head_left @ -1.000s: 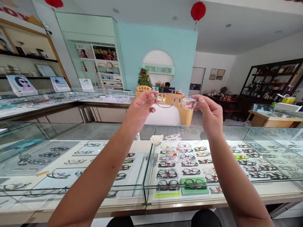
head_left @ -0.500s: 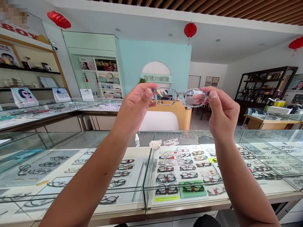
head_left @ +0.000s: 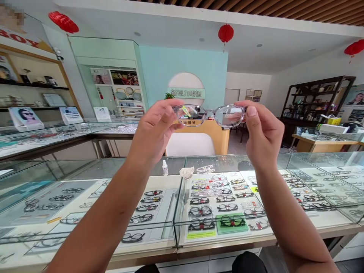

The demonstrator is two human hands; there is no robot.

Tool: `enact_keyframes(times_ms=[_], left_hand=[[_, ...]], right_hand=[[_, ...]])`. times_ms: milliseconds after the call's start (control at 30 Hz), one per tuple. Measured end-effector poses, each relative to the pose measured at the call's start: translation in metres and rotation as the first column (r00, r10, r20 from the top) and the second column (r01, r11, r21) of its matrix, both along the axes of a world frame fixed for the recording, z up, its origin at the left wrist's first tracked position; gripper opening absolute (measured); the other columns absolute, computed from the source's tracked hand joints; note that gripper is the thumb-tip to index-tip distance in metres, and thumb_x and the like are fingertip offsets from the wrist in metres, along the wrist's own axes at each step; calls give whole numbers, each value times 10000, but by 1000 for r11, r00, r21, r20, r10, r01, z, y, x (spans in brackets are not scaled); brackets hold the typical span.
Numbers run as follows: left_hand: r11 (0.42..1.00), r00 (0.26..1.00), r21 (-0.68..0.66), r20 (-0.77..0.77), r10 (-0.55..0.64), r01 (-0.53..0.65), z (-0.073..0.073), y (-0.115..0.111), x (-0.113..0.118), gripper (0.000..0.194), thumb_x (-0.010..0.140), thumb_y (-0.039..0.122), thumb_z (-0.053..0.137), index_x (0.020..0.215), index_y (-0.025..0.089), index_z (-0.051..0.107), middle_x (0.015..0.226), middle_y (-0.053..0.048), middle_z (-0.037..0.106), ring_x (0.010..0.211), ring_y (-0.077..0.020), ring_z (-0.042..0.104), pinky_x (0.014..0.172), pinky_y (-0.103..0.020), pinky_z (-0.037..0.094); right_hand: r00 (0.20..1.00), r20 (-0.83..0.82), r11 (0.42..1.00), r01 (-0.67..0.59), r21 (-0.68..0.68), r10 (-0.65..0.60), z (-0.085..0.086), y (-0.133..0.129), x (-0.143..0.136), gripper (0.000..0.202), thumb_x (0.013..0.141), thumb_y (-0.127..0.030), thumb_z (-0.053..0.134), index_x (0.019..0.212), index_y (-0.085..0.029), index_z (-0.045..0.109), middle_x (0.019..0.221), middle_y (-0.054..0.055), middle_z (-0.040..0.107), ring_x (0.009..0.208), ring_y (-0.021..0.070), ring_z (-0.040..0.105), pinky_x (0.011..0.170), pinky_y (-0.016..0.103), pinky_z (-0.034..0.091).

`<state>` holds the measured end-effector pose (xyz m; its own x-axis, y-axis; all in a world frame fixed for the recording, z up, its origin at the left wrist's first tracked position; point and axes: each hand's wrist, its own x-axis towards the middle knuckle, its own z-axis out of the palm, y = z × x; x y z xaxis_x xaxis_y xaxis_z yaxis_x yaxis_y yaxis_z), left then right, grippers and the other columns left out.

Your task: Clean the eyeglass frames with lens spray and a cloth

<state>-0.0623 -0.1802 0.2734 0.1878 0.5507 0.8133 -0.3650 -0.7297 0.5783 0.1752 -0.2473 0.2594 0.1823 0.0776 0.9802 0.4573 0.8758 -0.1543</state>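
Observation:
A pair of clear-framed glasses [head_left: 209, 113] is held up at about eye height, its lenses spanning the gap between both hands. My left hand [head_left: 155, 127] pinches the frame's left end between thumb and fingers. At the right end, my right hand [head_left: 263, 131] grips the frame the same way, thumb toward me. Through the lenses the wooden desk and wall behind show. Below the hands, on the glass counter, are a small white bottle [head_left: 165, 167], a crumpled white cloth [head_left: 187, 173] and another clear frame [head_left: 205, 169].
Glass display cases [head_left: 178, 223] full of eyeglasses stretch across the front. Behind them stand a wooden desk [head_left: 223, 140] with a white chair back [head_left: 190, 144], a side counter at the left, and a dark shelf [head_left: 315, 98]. Red lanterns [head_left: 226, 33] hang above.
Both hands and the glasses have shifted slightly left in the view, still held at the two ends. The surroundings have also moved slightly as the camera turned.

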Motion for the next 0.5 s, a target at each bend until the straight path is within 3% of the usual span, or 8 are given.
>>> enact_keyframes(times_ms=[333, 500], left_hand=[[999, 1000, -33, -4, 24, -24, -4, -12, 6, 419, 886, 601, 832, 1121, 258, 771, 1147, -54, 707, 1220, -265, 668, 836, -305, 558], [999, 999, -40, 9, 30, -30, -4, -18, 8, 402, 871, 571, 858, 1106, 254, 779, 1046, -46, 706, 1195, -266, 667, 827, -313, 566]], right_hand=[[995, -103, 999, 3, 42, 1, -3, -2, 1, 253, 1056, -378, 650, 1144, -319, 880, 840, 33, 737, 791, 209, 689, 804, 442, 546], [997, -58, 998, 55, 36, -53, -5, -2, 7, 266, 1076, -370, 617, 1164, -347, 867, 1003, 57, 773, 1020, 254, 688, 920, 493, 550]])
